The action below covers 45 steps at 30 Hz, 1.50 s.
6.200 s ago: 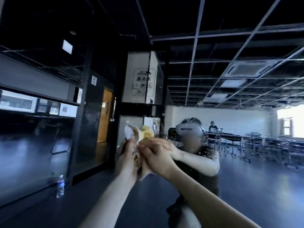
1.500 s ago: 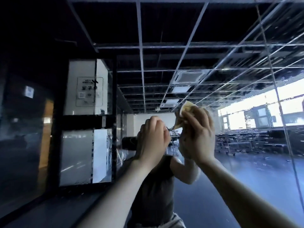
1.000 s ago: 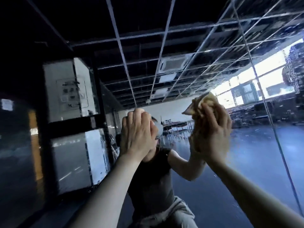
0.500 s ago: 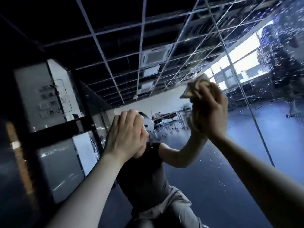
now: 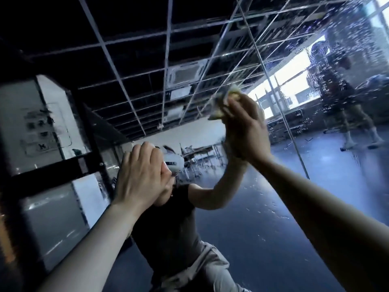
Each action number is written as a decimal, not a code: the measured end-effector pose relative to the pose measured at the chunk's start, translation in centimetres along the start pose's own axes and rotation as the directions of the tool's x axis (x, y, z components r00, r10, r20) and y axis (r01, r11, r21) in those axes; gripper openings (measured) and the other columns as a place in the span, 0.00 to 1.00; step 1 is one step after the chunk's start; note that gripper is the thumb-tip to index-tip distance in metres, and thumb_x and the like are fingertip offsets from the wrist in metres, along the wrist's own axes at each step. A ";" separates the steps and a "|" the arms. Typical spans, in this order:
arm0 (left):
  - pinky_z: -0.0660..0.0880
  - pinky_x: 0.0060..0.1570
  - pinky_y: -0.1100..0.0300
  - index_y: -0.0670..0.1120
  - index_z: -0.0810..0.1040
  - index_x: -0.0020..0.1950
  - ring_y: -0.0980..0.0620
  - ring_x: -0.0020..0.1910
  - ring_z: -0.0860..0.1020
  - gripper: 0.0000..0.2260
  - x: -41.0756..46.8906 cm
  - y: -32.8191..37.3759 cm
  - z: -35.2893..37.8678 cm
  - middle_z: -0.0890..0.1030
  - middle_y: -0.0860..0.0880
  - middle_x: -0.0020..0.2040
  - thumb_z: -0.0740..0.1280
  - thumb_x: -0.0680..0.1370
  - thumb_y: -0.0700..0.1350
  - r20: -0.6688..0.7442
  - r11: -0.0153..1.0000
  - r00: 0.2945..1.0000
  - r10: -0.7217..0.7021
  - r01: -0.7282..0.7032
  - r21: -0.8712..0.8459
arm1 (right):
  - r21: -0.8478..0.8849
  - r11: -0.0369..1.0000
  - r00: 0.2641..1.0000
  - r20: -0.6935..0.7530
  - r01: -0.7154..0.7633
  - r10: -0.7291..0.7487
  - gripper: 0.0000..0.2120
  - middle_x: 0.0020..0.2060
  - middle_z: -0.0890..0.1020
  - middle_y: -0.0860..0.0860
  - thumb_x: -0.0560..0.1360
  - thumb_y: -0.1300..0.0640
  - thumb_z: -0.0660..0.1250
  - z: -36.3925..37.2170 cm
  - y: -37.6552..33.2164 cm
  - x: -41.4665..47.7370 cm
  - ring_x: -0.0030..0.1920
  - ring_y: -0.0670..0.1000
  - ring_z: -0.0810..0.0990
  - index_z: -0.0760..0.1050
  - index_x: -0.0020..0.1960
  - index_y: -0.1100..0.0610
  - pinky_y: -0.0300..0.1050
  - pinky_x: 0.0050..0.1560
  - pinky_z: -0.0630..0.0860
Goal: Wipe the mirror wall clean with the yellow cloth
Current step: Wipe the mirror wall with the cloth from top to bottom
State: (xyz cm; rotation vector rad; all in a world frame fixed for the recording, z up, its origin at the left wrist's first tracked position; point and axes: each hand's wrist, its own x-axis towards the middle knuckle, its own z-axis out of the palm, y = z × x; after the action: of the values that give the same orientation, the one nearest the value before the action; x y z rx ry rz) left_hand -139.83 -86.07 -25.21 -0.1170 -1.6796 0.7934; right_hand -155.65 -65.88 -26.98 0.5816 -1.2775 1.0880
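The mirror wall [image 5: 273, 218] fills the view in front of me and reflects a dark room and my own body. My right hand [image 5: 245, 131] is raised at upper centre and presses the crumpled yellow cloth [image 5: 223, 102] against the glass. Only the cloth's top edge shows above my fingers. My left hand [image 5: 141, 180] rests flat on the mirror lower down and to the left, fingers together, holding nothing. Water droplets and streaks speckle the glass to the right of the cloth.
A thin vertical seam [image 5: 284, 114] between mirror panels runs just right of my right hand. A white pillar with a sign [image 5: 42, 127] and a black frame stand at the left. A person [image 5: 345, 98] is reflected at the far right.
My right hand with the cloth has slid up and to the right across the glass. My left hand has stayed flat on the mirror. My view has tilted and turned rightward.
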 end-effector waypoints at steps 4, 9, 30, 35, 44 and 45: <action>0.59 0.40 0.53 0.40 0.70 0.38 0.45 0.40 0.64 0.07 -0.2 0.2 0.1 0.72 0.41 0.39 0.57 0.71 0.43 -0.036 1.000 0.999 -0.013 0.013 -0.015 | 0.078 0.922 0.909 -0.159 -0.378 0.386 0.17 0.60 0.70 0.41 0.77 0.56 0.64 -2.9 6.2 -4.5 0.65 0.42 0.67 0.74 0.66 0.53 0.27 0.63 0.60; 0.60 0.40 0.52 0.41 0.69 0.39 0.44 0.40 0.65 0.06 -0.3 0.6 0.1 0.72 0.41 0.40 0.57 0.71 0.43 -0.009 0.998 0.998 -0.062 0.062 0.000 | 0.065 0.867 0.843 -0.209 -0.493 0.495 0.27 0.67 0.70 0.58 0.68 0.64 0.61 -1.8 2.2 -5.3 0.67 0.61 0.66 0.74 0.66 0.52 0.55 0.68 0.64; 0.60 0.41 0.51 0.41 0.68 0.41 0.43 0.40 0.66 0.03 -1.1 0.4 0.1 0.72 0.40 0.42 0.60 0.72 0.41 -0.027 0.998 0.998 -0.059 0.058 -0.021 | 0.062 0.828 0.798 -0.236 -0.558 0.555 0.27 0.65 0.71 0.64 0.67 0.60 0.56 -1.8 -0.3 -11.4 0.63 0.65 0.70 0.74 0.65 0.59 0.59 0.63 0.69; 0.59 0.39 0.53 0.41 0.69 0.40 0.43 0.39 0.68 0.06 -1.0 0.4 -0.5 0.72 0.41 0.41 0.56 0.72 0.43 -0.013 0.997 0.998 -0.066 0.065 -0.042 | -0.038 0.964 0.960 -0.110 -0.263 0.257 0.24 0.65 0.71 0.62 0.69 0.56 0.65 1.0 -8.0 -14.3 0.65 0.63 0.68 0.74 0.65 0.57 0.62 0.65 0.66; 0.64 0.43 0.54 0.43 0.72 0.42 0.48 0.43 0.67 0.09 -3.3 -5.8 -3.3 0.73 0.44 0.44 0.56 0.75 0.45 0.090 0.993 0.993 0.070 -0.060 -0.105 | 0.040 0.973 0.973 0.046 -0.226 0.224 0.33 0.67 0.69 0.58 0.62 0.58 0.62 3.5 -14.1 -7.7 0.67 0.59 0.62 0.72 0.68 0.54 0.59 0.70 0.57; 0.63 0.44 0.55 0.43 0.72 0.41 0.48 0.43 0.67 0.09 -4.2 -6.8 -3.9 0.73 0.45 0.44 0.55 0.75 0.45 0.091 0.996 0.995 0.031 -0.023 -0.091 | 0.053 0.968 0.969 0.047 -0.246 0.244 0.32 0.66 0.70 0.59 0.63 0.55 0.59 4.1 -15.1 -7.2 0.67 0.59 0.62 0.72 0.68 0.54 0.58 0.71 0.55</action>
State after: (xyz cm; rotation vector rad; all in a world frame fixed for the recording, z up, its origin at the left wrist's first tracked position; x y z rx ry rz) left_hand -132.89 -91.63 -24.69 -0.1682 -1.8053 0.7531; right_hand -143.64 -77.99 -29.64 0.4998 -1.3824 1.3277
